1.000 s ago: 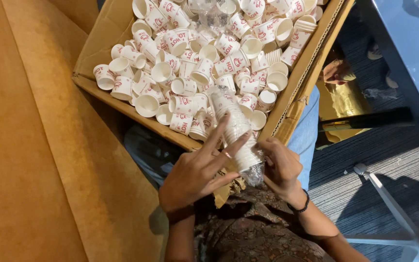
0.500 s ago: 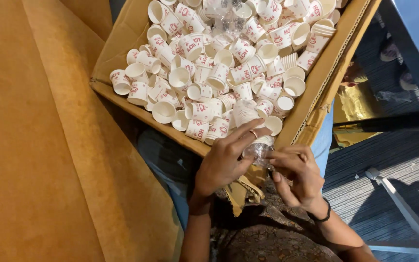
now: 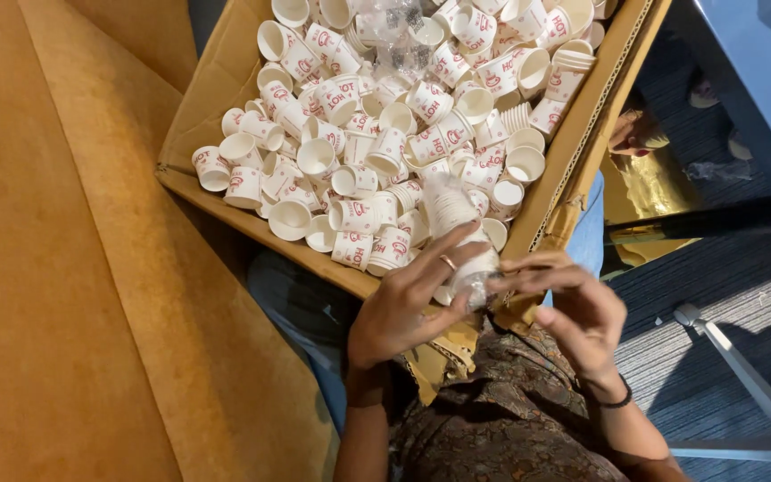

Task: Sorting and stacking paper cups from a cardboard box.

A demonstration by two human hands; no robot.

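A stack of small white paper cups in a clear plastic sleeve lies over the near edge of a cardboard box. My left hand, with a ring on one finger, is wrapped around the lower end of that stack. My right hand pinches the plastic at the stack's bottom end with its fingertips. The box on my lap is filled with several loose white cups printed in red.
An orange-brown sofa surface lies to the left. Crumpled clear plastic sits among the cups at the box's far side. A grey carpeted floor, a metal chair leg and a gold foil sheet lie to the right.
My left hand has closed from spread fingers onto the sleeved stack, and my right hand has moved to pinch the plastic end. The view has shifted, so the box appears further right.
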